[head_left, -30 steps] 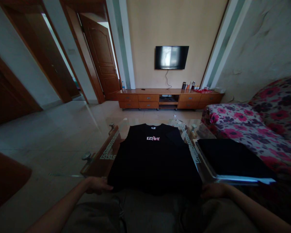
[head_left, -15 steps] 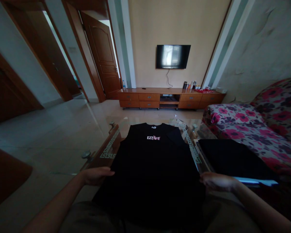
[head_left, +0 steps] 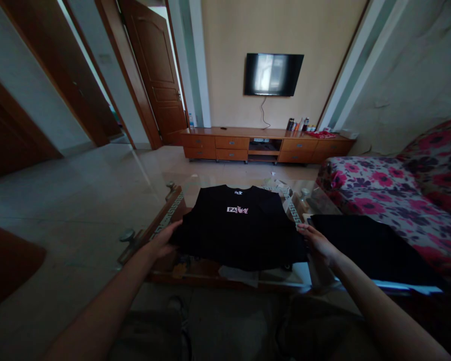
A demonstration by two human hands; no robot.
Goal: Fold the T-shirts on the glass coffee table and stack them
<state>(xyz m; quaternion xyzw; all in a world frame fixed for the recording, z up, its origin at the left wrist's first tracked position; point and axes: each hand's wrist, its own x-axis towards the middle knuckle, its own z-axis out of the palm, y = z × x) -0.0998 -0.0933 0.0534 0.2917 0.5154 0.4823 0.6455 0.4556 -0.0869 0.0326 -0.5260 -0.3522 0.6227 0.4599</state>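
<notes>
A black T-shirt [head_left: 240,233] lies front up on the glass coffee table [head_left: 165,213], its neckline at the far side. A small white and pink print shows on its chest. At the shirt's left edge, my left hand [head_left: 162,242] is closed on the fabric. My right hand [head_left: 317,242] pinches the opposite edge. The lower part of the shirt is folded under or bunched between the hands; which of these I cannot tell. To the right lies a dark folded cloth [head_left: 372,248], apart from the shirt.
A flowered sofa [head_left: 376,180] stands on the right. Beyond the table are a wooden TV cabinet [head_left: 231,143] with bottles on it and a wall-mounted television [head_left: 273,75]. A brown furniture edge [head_left: 11,265] juts in at the left. My legs are close to the table's near edge.
Both hands have moved forward, away from my body, with the shirt's sides. Its lower part has left my lap, and the table's near edge now shows. The view has tilted slightly down.
</notes>
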